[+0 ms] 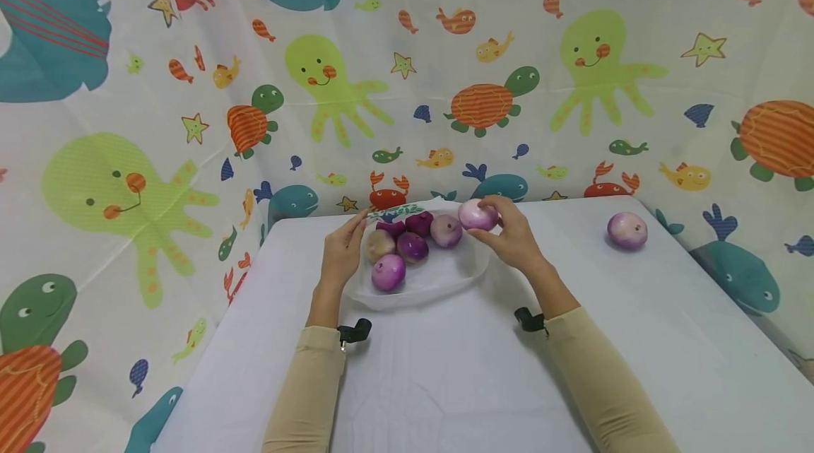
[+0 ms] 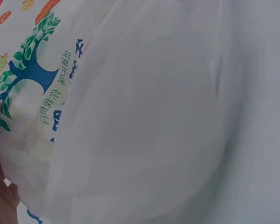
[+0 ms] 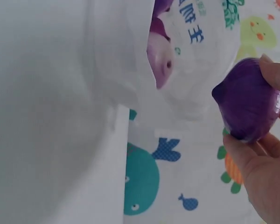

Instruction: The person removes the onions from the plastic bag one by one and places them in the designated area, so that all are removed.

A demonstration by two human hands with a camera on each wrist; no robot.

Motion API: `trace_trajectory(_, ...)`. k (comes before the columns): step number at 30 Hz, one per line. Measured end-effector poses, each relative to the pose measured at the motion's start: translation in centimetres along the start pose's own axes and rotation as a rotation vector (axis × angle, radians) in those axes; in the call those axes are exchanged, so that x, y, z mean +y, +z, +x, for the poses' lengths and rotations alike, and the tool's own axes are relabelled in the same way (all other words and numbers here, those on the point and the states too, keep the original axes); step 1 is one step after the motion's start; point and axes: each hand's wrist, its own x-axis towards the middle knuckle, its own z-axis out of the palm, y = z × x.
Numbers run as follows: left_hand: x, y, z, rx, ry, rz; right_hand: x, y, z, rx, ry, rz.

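A white plastic bag [image 1: 439,282] with a printed tree lies open on the table, several red onions [image 1: 413,246] showing inside it. My left hand [image 1: 341,251] grips the bag's left rim; in the left wrist view the bag's side [image 2: 140,121] fills most of the picture and only part of that hand [image 2: 3,198] shows at the edge. Above the bag's right rim, my right hand [image 1: 511,237] holds a red onion [image 1: 477,215] between thumb and fingers. The right wrist view shows this onion [image 3: 248,100] beside the bag's mouth, its pointed end towards the bag.
Another red onion [image 1: 627,230] sits alone at the table's far right, near the edge. The white table [image 1: 445,382] ends at a curtain [image 1: 407,85] printed with sea animals, which hangs behind it and along the sides.
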Motion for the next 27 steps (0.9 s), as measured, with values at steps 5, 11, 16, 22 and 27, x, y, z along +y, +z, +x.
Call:
trace_trajectory(5,0.0,0.1,0.0,0.003,0.002,-0.004,0.6,-1.2,-0.1,0.037,0.051,-0.001)
trace_trajectory(11,0.0,0.2,0.0,0.010,0.008,-0.005,1.3,-2.2,-0.3,0.083,0.113,-0.001)
trace_trajectory(16,0.0,0.2,0.0,0.010,0.000,0.007,2.4,-3.1,-0.4,0.143,0.157,-0.026)
trace_trajectory(22,0.0,0.2,0.1,0.008,0.004,-0.007,3.7,-4.1,-0.6,0.218,0.238,-0.031)
trace_trajectory(27,0.0,0.2,-0.1,0.002,-0.015,-0.003,4.2,-5.0,-0.8,0.229,0.288,-0.030)
